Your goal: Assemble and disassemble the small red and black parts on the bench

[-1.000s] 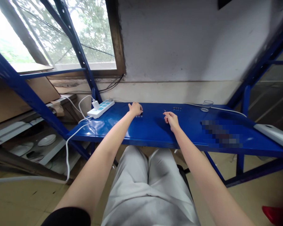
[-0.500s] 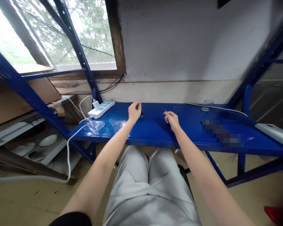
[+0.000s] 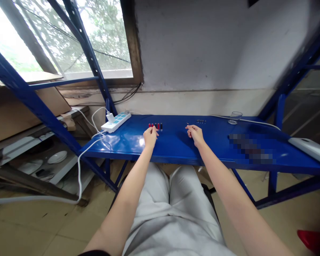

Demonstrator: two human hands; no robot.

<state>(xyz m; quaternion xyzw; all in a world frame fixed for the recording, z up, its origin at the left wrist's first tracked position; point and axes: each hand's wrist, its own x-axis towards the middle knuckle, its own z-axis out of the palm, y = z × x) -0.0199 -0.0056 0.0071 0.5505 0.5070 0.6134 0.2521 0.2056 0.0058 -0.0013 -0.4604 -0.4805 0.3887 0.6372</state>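
Note:
My left hand [image 3: 150, 135] rests curled on the blue metal shelf [image 3: 176, 149], just in front of a short row of small red and black parts [image 3: 155, 125]. Whether its fingers hold anything is hidden. My right hand [image 3: 195, 133] sits to the right with fingers pinched together near a tiny thin piece [image 3: 187, 124]. What the pinch holds is too small to make out. A cluster of small dark parts [image 3: 201, 121] lies just behind the right hand.
A white power strip [image 3: 115, 122] with a plugged charger and white cable lies at the shelf's left end. A clear glass [image 3: 235, 117] stands at the back right, a white flat object [image 3: 310, 147] at the far right. Blue rack posts flank both sides.
My left hand has drawn back toward me from the far part of the shelf, uncovering the row of red and black parts. My right hand has stayed almost still.

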